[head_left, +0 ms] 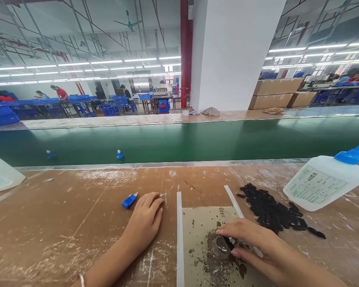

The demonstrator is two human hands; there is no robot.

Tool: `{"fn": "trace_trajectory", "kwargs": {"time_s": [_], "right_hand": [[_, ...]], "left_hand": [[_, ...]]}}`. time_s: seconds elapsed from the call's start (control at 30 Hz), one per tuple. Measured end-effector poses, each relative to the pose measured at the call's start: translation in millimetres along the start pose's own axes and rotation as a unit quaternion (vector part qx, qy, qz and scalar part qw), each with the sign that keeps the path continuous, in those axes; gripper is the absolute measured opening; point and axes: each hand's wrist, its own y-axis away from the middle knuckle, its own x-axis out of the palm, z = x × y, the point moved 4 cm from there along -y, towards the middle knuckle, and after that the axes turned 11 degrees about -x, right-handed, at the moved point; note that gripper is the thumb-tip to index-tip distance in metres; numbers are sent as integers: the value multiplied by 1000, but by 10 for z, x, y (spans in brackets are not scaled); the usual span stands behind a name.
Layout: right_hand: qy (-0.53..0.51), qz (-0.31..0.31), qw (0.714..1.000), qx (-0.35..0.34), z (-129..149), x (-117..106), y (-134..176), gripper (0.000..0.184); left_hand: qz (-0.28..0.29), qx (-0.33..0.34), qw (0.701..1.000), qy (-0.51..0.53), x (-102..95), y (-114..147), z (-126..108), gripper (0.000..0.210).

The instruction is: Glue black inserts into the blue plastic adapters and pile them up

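Note:
My left hand point(147, 213) lies flat on the brown worktop with its fingers loosely stretched and nothing in them. Just left of its fingertips is a small blue plastic part point(129, 201) with a whitish tip. Between thumb and forefinger, my right hand point(254, 243) pinches a small black piece point(228, 241), partly hidden by the fingers, at the rim of a small clear cup point(220, 248). Liquid glints inside the cup. Under it is a stained beige cardboard sheet point(194, 227) between white tape strips. A pile of black pieces point(271, 207) lies beyond my right hand.
A white bottle with a blue nozzle point(323, 183) leans at the right; another whitish bottle point(1, 173) is at the left edge. Past the worktop runs a green belt point(173, 141) carrying small blue parts point(119, 154). Cardboard boxes point(275, 93) and people stand farther back.

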Motion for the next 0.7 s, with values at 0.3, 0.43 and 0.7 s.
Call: {"fn": "trace_trajectory", "kwargs": {"time_s": [0.3, 0.43, 0.7], "right_hand": [[11, 10, 998, -60, -23, 12, -4, 41], [37, 4, 996, -82, -41, 41, 17, 42], [65, -28, 993, -98, 16, 1, -7, 44]], "left_hand": [[71, -67, 993, 68, 96, -10, 92, 36], [25, -143, 984, 100, 131, -163, 277, 34], [-149, -331, 929, 74, 97, -936, 1051, 39]]}}
